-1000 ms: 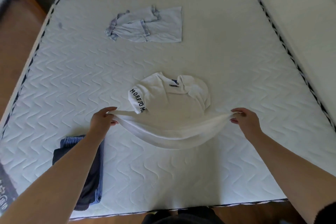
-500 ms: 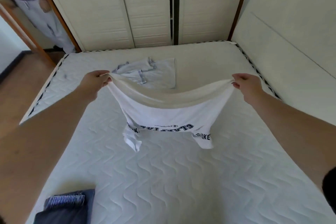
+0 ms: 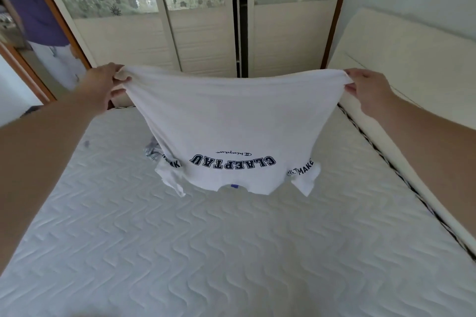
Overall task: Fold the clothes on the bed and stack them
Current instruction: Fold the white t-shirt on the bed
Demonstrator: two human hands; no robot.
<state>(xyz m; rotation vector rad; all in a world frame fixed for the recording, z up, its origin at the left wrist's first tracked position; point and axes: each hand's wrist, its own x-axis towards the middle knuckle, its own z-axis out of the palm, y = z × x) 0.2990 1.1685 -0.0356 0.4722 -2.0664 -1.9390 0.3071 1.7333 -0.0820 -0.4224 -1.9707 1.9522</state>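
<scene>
Filling the lower view, the quilted mattress (image 3: 231,252) lies below the white T-shirt (image 3: 231,123), which hangs upside down in the air, stretched wide. The left hand (image 3: 103,87) and right hand (image 3: 365,90) each pinch a hem corner.

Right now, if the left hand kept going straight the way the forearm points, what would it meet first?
Probably the wardrobe door behind the bed; nothing shows between it and the left hand, which pinches the white T-shirt. Depth is unclear.

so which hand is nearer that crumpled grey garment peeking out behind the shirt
Left. The left hand is above the grey garment on its side; the right hand is across the white shirt.
</scene>
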